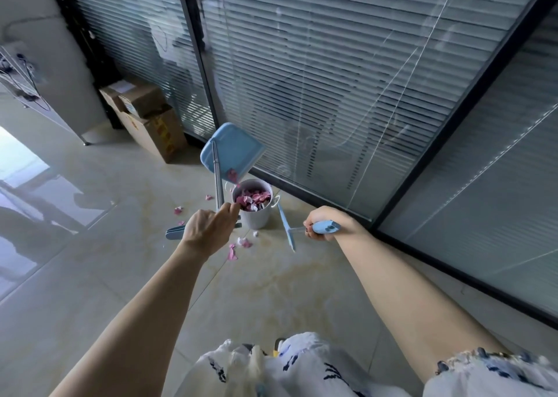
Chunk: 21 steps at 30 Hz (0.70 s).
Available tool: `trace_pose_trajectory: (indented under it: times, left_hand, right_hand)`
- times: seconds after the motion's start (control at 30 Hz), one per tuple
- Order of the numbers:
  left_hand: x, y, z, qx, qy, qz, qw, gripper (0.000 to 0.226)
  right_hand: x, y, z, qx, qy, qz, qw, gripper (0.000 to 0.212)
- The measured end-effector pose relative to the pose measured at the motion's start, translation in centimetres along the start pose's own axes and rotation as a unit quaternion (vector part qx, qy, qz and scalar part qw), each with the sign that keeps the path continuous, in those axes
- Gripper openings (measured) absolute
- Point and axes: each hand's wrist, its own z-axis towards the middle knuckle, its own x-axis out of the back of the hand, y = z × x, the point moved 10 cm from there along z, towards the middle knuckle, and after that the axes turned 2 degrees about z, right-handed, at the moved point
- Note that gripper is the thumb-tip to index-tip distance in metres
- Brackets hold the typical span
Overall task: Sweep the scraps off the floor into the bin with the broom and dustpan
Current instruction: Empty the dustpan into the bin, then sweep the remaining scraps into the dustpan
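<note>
Dustpan (234,152), light blue smooth plastic and roughly rectangular with rounded corners, hangs tipped above the bin (256,208), its open lip angled down to the right over the bin's mouth with a pink scrap at that lip. Its metal handle (218,176) runs as a long thin tube from the pan's upper left corner down toward the left hand (208,230), whose grip is closed around the tube's lower end.

The bin is a small white cylinder with a wire bail at its right rim, standing upright on the floor (287,285) just in front of the dark bottom rail of the glass partition (347,79). It is heaped with crumpled pink and white paper scraps (253,199).

The right hand (324,227) is clamped on the blue plastic grip end of the broom (288,230); the thin shaft points left from the fist to a narrow blue head, whose long axis runs from the bin's right side down toward the viewer, low against the floor.

More scraps lie loose on the glossy beige tile: a cluster (238,245) between the hands, and a few pieces (178,210) left of the bin. Cardboard boxes (151,118) stand against the partition further left, well apart from the bin. Open tile spreads left and toward the viewer; the partition closes the right side.
</note>
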Motion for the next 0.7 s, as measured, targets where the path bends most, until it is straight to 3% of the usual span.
trace_pose_trajectory:
  times: [0.2,0.37,0.53,0.7]
  left_hand:
    - [-0.9,0.0,-0.5,0.001,-0.044,0.021,0.999,0.041]
    - [0.1,-0.2,-0.4,0.015,-0.034,0.043,0.998,0.04]
    - [0.6,-1.1,-0.1,0.082,-0.034,-0.007,0.996,0.028]
    - [1.0,-4.0,0.1,0.207,-0.003,-0.101,0.973,0.024]
  right_hand:
    - [-0.7,0.9,-0.4,-0.024,-0.012,0.017,1.0,0.032]
    - [-0.9,1.0,0.0,-0.035,-0.01,-0.023,0.999,0.033]
    - [-1.4,1.3,0.3,-0.05,-0.022,-0.078,0.995,0.034]
    - [-1.8,0.8,0.4,-0.043,-0.028,-0.101,0.994,0.035]
